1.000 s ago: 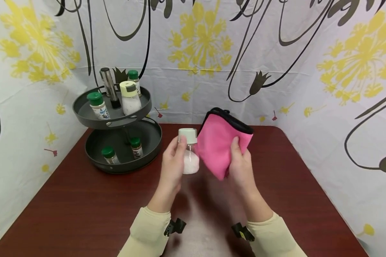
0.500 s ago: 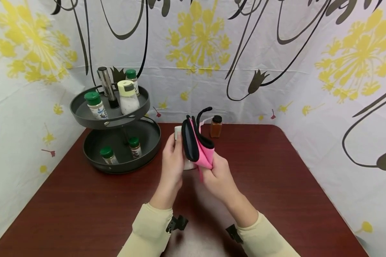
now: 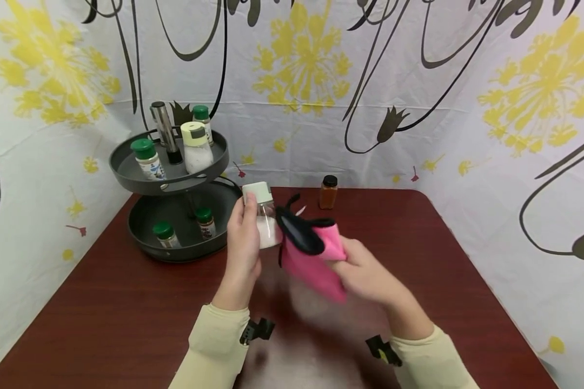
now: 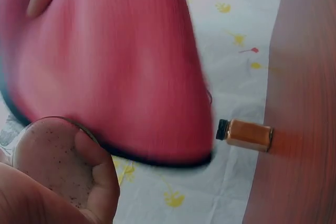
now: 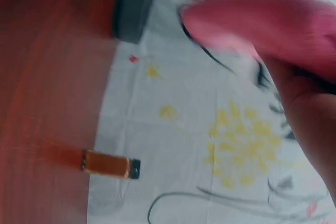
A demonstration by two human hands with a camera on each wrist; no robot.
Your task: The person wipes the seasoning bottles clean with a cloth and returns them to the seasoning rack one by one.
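My left hand (image 3: 241, 243) grips a clear seasoning jar (image 3: 267, 229) with a pale lid and white grains inside, tilted slightly. To its right, my right hand (image 3: 370, 274) holds a pink cloth (image 3: 311, 267) with black edging and a small black loop. The cloth hangs folded from the fingers, close against the jar's right side; whether they touch I cannot tell. In the left wrist view the jar's round base (image 4: 50, 163) faces the camera, with the spread cloth (image 4: 131, 66) beyond it. Blurred in the right wrist view, the cloth (image 5: 257, 27) hides most of the right fingers.
A two-tier dark grey rack (image 3: 141, 237) stands at the back left, bearing green-capped bottles, a white-lidded shaker (image 3: 198, 154) and a metal cylinder (image 3: 164, 129). Near the table's back edge is a small orange-brown spice bottle (image 3: 328, 194) with a black cap. Patterned fabric hangs around the table.
The cloth first swung left in front of the jar, then drew back right and lower, folded. The left hand has shifted left with the jar, now tilted. The orange-brown bottle has come into view.
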